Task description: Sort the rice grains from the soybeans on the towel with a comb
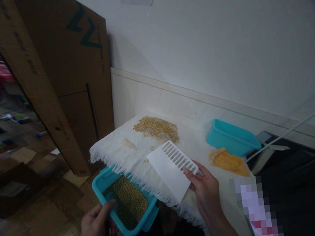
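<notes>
My left hand (97, 223) grips the near left rim of a blue plastic basin (135, 232), thumb over the edge. The basin is held just below the table's front edge and has a layer of soybeans (131, 198) in it. Between the thumb and fingers of my right hand (204, 182) is a flat white plastic scraper (166, 170) with a row of slots along one side. Its far edge rests near the cloth. Beyond it a pile of soybeans (157, 128) lies on the fringed white tablecloth (115, 145), with a few loose beans nearer the scraper.
On the table's right stand a second blue basin (230, 136) and a yellow-orange cloth or bag (229, 161). Dark items and a white cord (295, 127) lie further right. A tall cardboard box (84, 73) rises at the left, with a white wall (207, 32) behind.
</notes>
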{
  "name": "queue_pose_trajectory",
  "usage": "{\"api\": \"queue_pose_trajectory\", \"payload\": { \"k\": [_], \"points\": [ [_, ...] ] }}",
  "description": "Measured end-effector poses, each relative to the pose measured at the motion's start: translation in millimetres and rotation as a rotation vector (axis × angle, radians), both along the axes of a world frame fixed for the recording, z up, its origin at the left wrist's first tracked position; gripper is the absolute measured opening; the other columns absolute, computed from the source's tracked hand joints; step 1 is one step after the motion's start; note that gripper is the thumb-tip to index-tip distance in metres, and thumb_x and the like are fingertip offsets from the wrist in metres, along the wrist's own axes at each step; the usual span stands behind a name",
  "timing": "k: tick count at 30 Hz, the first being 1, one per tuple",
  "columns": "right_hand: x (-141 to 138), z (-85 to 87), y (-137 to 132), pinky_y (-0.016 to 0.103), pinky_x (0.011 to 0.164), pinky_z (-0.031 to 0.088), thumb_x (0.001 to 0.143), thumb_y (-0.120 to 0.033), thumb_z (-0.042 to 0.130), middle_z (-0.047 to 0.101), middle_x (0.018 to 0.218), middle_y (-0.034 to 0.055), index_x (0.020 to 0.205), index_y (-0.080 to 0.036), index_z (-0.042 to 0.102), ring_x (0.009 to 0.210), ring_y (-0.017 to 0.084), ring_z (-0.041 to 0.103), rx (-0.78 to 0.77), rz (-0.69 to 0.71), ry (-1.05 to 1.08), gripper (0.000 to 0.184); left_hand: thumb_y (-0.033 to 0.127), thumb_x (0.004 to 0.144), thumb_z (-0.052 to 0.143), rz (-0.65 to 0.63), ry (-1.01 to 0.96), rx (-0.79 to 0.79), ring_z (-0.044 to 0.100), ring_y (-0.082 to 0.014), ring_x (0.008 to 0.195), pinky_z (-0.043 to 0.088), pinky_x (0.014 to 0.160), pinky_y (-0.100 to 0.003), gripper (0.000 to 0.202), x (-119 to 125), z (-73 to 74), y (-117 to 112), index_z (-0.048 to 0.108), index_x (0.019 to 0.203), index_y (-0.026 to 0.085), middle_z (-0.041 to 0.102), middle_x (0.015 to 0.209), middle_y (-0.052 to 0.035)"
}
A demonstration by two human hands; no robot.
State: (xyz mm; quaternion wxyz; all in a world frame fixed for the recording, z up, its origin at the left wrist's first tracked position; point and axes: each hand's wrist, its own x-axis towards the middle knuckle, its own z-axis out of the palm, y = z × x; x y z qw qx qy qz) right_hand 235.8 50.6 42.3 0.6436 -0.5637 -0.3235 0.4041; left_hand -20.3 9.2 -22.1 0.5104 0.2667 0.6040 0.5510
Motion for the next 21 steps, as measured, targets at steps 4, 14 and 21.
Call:
{"api": "queue_pose_trajectory", "payload": {
  "k": [4,14,21],
  "points": [
    [-2.0,-0.5,0.6,0.034,0.063,0.057,0.058,-0.037,0.081,0.074,0.081,0.0074,0.115,-0.014,0.057,0.073,0.025,0.070,-0.006,0.009,0.014,0.066,0.044,0.071,0.062,0.017,-0.018,0.003,0.037,-0.0114,0.022,0.028,0.027,-0.023,0.037,0.1,-1.6,-0.1,0.051,0.043,0.021,0.044,0.024,0.0046],
    [-8.7,0.4,-0.6,0.034,0.065,0.057,0.059,-0.037,0.081,0.074,0.082,0.0071,0.114,-0.015,0.057,0.076,0.025,0.070,-0.041,0.088,0.053,0.064,0.044,0.071,0.063,0.008,-0.080,-0.004,0.037,-0.0112,0.022,0.027,0.026,-0.022,0.037,-0.9,-1.8,0.4,0.051,0.044,0.021,0.045,0.025,0.0048],
    [-22.2,-0.2,-16.8,0.035,0.060,0.057,0.058,-0.038,0.081,0.074,0.078,0.0076,0.113,-0.014,0.058,0.069,0.025,0.070,-0.115,0.153,0.060,0.065,0.043,0.070,0.061,0.012,0.025,-0.005,0.037,-0.0114,0.022,0.028,0.026,-0.023,0.036,0.7,6.5,0.1,0.050,0.043,0.021,0.044,0.024,0.0047]
  ]
}}
